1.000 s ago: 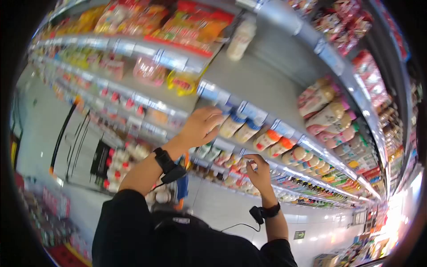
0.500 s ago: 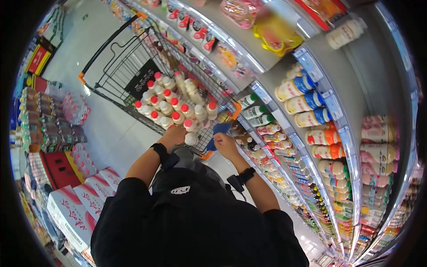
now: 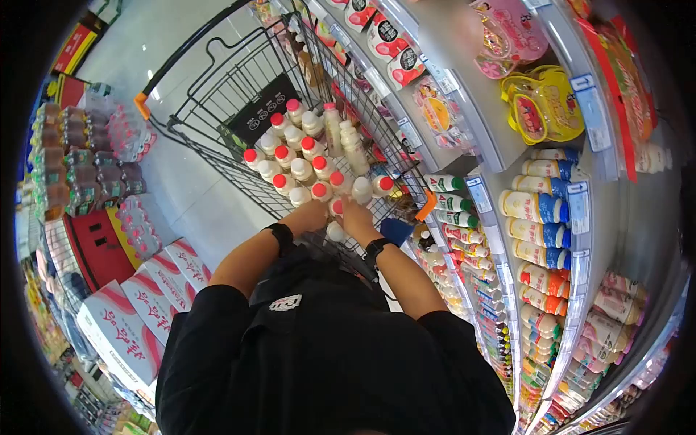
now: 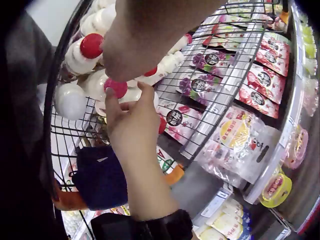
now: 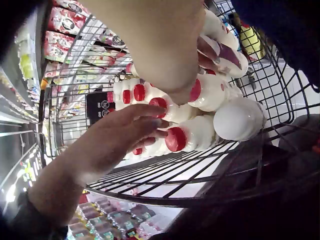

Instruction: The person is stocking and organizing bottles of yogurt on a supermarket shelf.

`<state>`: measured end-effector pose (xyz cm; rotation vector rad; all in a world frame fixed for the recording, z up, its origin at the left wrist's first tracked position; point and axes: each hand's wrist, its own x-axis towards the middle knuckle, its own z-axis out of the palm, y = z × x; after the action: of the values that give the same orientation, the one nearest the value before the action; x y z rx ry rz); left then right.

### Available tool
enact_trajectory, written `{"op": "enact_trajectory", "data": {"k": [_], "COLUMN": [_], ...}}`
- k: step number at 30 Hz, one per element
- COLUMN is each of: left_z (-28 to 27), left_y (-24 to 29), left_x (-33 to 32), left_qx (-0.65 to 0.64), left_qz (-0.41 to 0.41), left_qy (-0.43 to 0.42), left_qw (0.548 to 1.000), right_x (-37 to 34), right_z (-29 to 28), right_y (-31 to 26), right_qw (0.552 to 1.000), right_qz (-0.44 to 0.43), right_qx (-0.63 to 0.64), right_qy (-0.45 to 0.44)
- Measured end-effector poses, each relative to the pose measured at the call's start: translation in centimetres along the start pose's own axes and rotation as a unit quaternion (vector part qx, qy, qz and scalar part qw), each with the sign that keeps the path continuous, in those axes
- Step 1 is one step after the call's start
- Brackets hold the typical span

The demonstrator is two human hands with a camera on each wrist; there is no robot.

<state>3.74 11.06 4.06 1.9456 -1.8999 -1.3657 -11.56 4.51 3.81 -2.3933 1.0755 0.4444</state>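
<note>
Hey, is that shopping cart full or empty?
Partly full: in the shopping cart sits a cluster of bottles with red, pink and white caps, and bare wire mesh shows beside them.

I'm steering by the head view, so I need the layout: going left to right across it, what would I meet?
Red-and-white cardboard cartons, left hand, right hand, dark blue item, white bottles with green caps, pale bottles with blue caps.

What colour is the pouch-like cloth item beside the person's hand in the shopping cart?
Dark navy blue cloth item; it shows best in the left wrist view.
</note>
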Motion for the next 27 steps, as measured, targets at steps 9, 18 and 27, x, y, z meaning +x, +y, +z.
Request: {"op": "enact_trajectory", "data": {"k": [9,18,27], "left_z": [2.8,-0.4,1.5], "left_y": [-2.8,-0.5,3.7], "left_x": [1.6,3.0,2.4], "left_qx": [-0.042,-0.009,-0.002], "left_qz": [0.008,-0.021,0.09], "left_qy": [0.004,0.0,0.117], "left_qw": [0.999,1.0,0.989], "right_x": [2.5,-2.7,-6.5], "right_z": [2.7,-1.1,-4.7], "right_y": [0.3,3.9,2.7], "right_qw": [1.0,0.999,0.987], "right_qz": [0.01,-0.022,-0.118], "right_qx": [-0.008,0.033,0.007], "right_qy": [-0.014,0.03,0.106]}}
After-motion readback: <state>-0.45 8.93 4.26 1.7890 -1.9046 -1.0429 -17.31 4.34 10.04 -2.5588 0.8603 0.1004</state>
